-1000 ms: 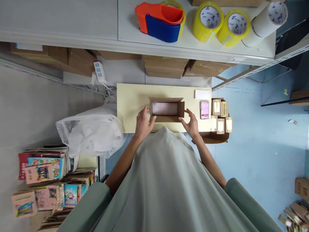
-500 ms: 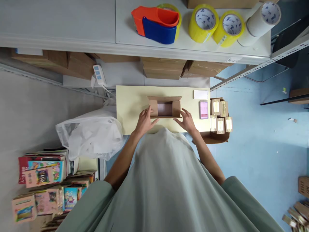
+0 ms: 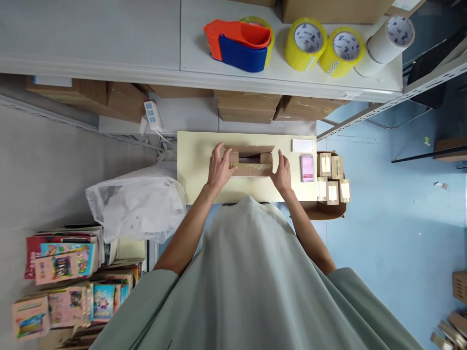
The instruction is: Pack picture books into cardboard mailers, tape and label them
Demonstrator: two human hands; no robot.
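A small cardboard box [image 3: 251,170] lies on the cream tabletop [image 3: 197,146]. Its far flap stands up, and its near flap is folded inward over part of the opening. Something pale inside shows through the narrow gap. At the box's left end is my left hand [image 3: 219,170], its thumb on the near flap and its fingers curled around the end. My right hand [image 3: 280,176] grips the right end, thumb at the near flap's corner and fingers raised beside the end.
On the tabletop's right lie a white box [image 3: 302,146] and a pink card-like item [image 3: 307,168]. A carton [image 3: 321,210] of small boxes stands beside it. Yellow tape rolls [image 3: 305,43] and an orange-blue tape dispenser [image 3: 239,46] rest on the shelf. A white plastic bag [image 3: 138,204] sits left.
The box's near flap has folded inward, covering part of the opening. Both hands have moved slightly outward along the box's ends, thumbs now on the flap. The view has shifted slightly.
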